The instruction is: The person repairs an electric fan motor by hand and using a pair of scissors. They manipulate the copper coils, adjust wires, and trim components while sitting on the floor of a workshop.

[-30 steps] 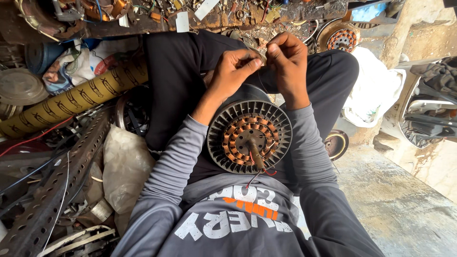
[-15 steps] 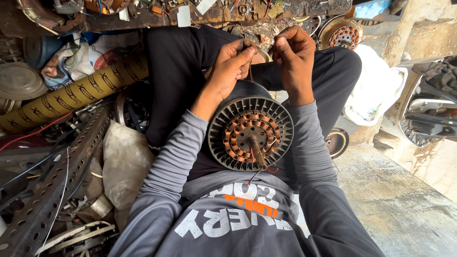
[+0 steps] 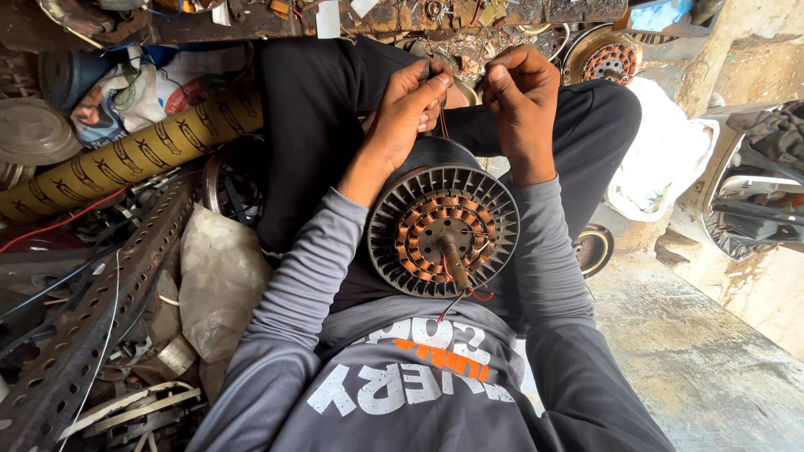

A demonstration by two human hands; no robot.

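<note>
Copper windings, ringed by a black finned housing, mark the fan motor (image 3: 442,230) resting in the lap of a seated person in a grey sweatshirt and black trousers. Around it: a yellow patterned roll (image 3: 126,155) at the left, a perforated metal strip (image 3: 79,326) running diagonally at lower left, a pale plastic bag (image 3: 219,276) beside the left thigh, a white cloth (image 3: 662,159) at the right, and a second wound stator (image 3: 610,60) near the top edge. A cluttered wooden bench edge (image 3: 377,18) crosses the top.

The 2 hands meet just beyond the motor's far rim. The left hand (image 3: 410,109) is curled, its fingertips pinched together on a thin wire (image 3: 441,124) that runs down toward the housing. The right hand (image 3: 521,92) is likewise closed, thumb pressed to forefinger (what lies between them is too small to tell). The left wrist partly covers the housing's upper left edge.

The motor's shaft (image 3: 456,264) points toward the camera and slightly downward in the picture, so the long axis runs from the wearer's chest away toward the knees; the open winding face looks up. Fine red leads (image 3: 477,295) trail from its lower rim.
</note>
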